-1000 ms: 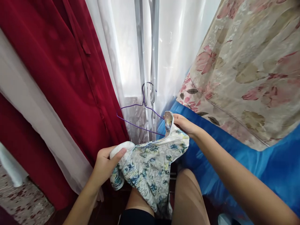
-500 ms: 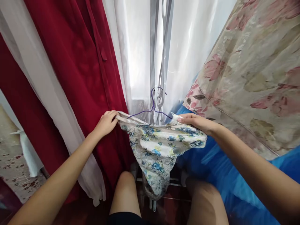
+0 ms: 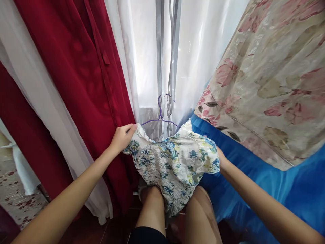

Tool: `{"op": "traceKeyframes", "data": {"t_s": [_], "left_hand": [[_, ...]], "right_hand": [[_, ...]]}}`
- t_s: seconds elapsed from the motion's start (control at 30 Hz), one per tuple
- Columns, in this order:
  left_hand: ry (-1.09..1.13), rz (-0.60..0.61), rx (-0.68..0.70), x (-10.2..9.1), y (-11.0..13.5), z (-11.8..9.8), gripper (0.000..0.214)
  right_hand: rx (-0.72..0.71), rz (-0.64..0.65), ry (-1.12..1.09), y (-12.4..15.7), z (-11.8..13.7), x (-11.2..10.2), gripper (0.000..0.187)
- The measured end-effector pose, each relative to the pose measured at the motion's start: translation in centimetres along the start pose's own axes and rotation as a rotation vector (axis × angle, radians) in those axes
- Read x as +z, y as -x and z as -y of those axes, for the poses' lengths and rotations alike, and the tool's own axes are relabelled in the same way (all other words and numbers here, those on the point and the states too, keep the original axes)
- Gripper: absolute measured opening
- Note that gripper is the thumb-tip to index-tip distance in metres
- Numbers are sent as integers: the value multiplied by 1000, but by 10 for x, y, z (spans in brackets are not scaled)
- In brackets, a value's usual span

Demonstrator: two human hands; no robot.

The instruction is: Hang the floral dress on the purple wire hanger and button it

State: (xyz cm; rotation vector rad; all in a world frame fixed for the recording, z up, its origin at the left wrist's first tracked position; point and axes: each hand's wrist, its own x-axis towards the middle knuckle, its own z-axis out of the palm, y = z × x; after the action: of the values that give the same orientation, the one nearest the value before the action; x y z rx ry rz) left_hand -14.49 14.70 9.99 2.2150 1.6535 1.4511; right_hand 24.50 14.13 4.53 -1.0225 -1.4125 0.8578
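Note:
A white blouse point(image 3: 165, 162) with blue and yellow flowers hangs spread out in front of my knees, its neckline up. A thin purple clothes hanger point(image 3: 160, 117) sits inside the neckline, its hook above the cloth and its arms running down into the shoulders. My left hand point(image 3: 125, 136) is closed on the blouse's left shoulder, thumb and fingers pinching the edge. On the other side, my right hand point(image 3: 221, 158) holds the blouse from behind the right sleeve; most of its fingers are hidden by the cloth.
Red cloth point(image 3: 83, 84) and pale sheer cloth point(image 3: 48, 74) hang at the left. White curtains point(image 3: 203, 44) with grey ribbons point(image 3: 159, 40) hang behind. To the right are a beige rose-patterned cloth point(image 3: 274, 84) and shiny blue fabric point(image 3: 254, 193). My knees point(image 3: 152, 206) are just below the blouse.
The blouse front has spread out and its neckline now dips open around the hanger. My right hand has gone from the top of the shoulder to behind the sleeve. My knees have drawn closer together.

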Motion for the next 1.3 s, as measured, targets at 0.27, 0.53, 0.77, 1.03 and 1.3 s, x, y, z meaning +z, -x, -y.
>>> {"op": "traceKeyframes", "data": {"t_s": [0.27, 0.53, 0.77, 1.03, 1.3], "left_hand": [[26, -119, -10, -19, 19, -16, 35], [-109, -155, 44, -30, 7, -17, 19], [258, -401, -148, 0, 46, -5, 16], [1300, 232, -315, 52, 51, -106, 24], [1146, 435, -370, 89, 54, -143, 43]], "right_hand": [[-192, -248, 94, 31, 26, -16, 58], [-387, -134, -7, 10, 87, 25, 55], [-1293, 467, 238, 111, 82, 62, 38], [-785, 451, 602, 66, 63, 55, 86], [-731, 188, 791, 68, 18, 11, 88]]}}
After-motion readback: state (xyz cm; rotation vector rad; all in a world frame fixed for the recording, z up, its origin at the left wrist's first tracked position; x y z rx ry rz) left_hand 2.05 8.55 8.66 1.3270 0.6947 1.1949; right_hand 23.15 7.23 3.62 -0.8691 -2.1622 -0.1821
